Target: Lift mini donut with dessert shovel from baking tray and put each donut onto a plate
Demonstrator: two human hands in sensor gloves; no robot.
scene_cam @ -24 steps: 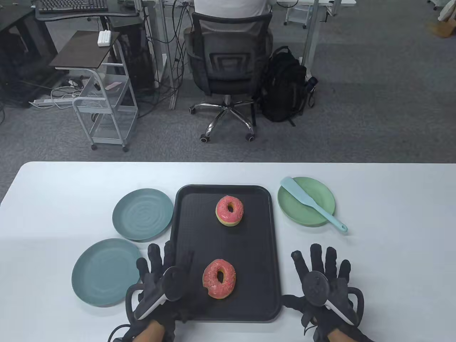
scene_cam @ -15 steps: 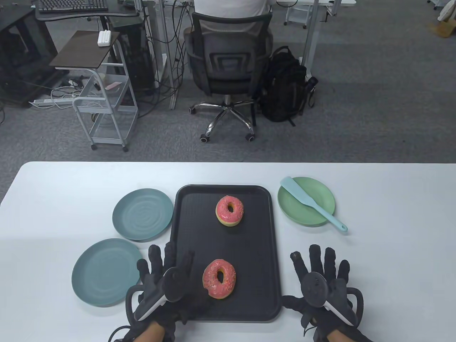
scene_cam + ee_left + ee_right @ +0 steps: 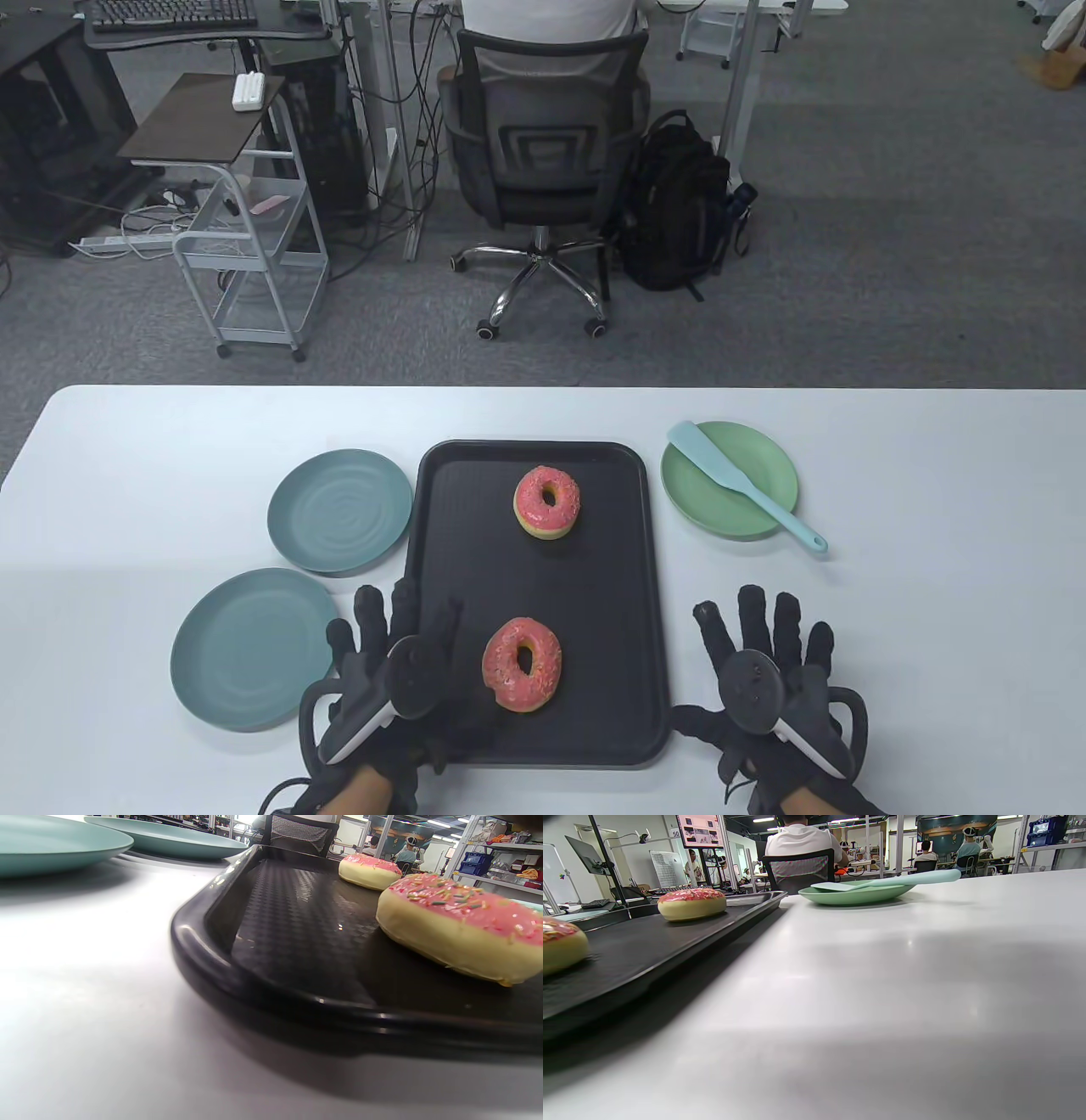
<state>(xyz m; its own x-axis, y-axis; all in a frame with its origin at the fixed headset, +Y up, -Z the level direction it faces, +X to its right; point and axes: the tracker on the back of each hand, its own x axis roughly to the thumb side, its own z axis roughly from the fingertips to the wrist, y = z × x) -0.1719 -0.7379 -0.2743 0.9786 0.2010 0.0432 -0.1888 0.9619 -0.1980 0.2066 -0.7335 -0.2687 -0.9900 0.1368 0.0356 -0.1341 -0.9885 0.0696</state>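
Note:
A black baking tray [image 3: 441,543] [image 3: 203,955] [image 3: 649,942] holds two pink-iced donuts: a near donut [image 3: 522,664] [image 3: 462,925] [image 3: 560,944] and a far donut [image 3: 547,501] [image 3: 369,870] [image 3: 691,904]. A light blue dessert shovel [image 3: 738,488] [image 3: 895,880] lies across the green plate [image 3: 764,509] [image 3: 857,895] right of the tray. Two teal plates [image 3: 339,509] [image 3: 250,649] sit left of it. My left hand [image 3: 399,645] lies flat over the tray's near left edge. On the table right of the tray rests my right hand [image 3: 768,654], fingers spread, holding nothing.
The white table's far edge [image 3: 543,389] lies beyond the plates. Behind it a person sits on an office chair [image 3: 543,161], with a black backpack [image 3: 679,204] and a small cart [image 3: 246,246] on the floor.

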